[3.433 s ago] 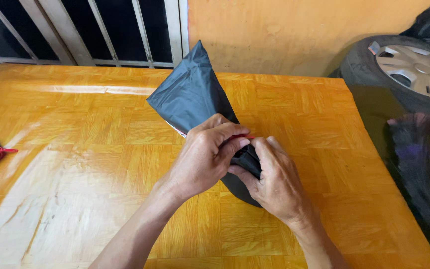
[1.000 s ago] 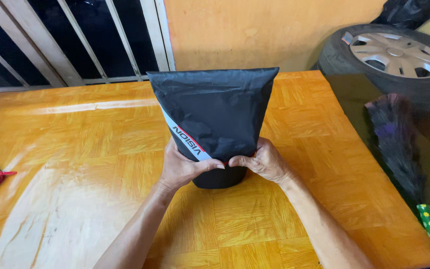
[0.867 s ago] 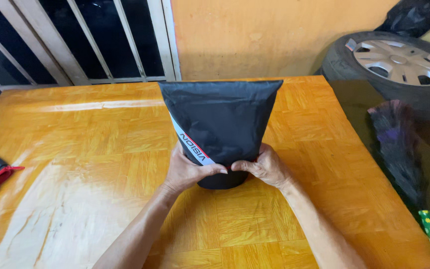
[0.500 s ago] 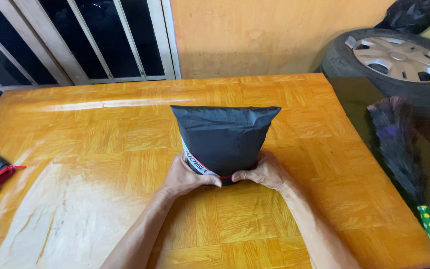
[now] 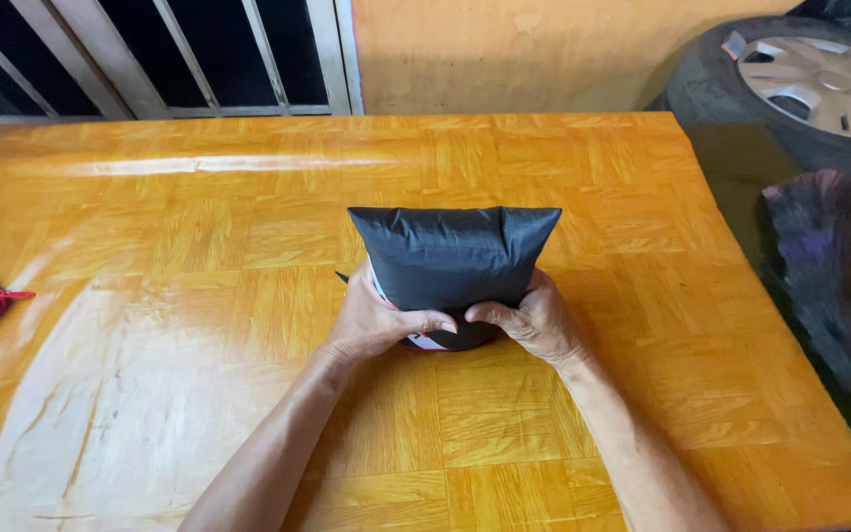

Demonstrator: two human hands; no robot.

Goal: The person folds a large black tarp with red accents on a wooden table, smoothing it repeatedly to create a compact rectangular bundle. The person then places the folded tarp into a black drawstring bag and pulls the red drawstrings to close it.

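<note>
Both hands, the left hand (image 5: 378, 323) and the right hand (image 5: 529, 320), grasp the near end of a folded black plastic bag (image 5: 453, 263), thumbs pressed on top. The bag lies between them on the orange wooden parquet tabletop (image 5: 199, 256), near its middle.

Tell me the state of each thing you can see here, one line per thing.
black bag: folded over, lying on the table, held at its near end.
left hand: gripping the bag.
right hand: gripping the bag.
wooden table: glossy, bearing the bag.
tyre: beside the table's far right corner.
</note>
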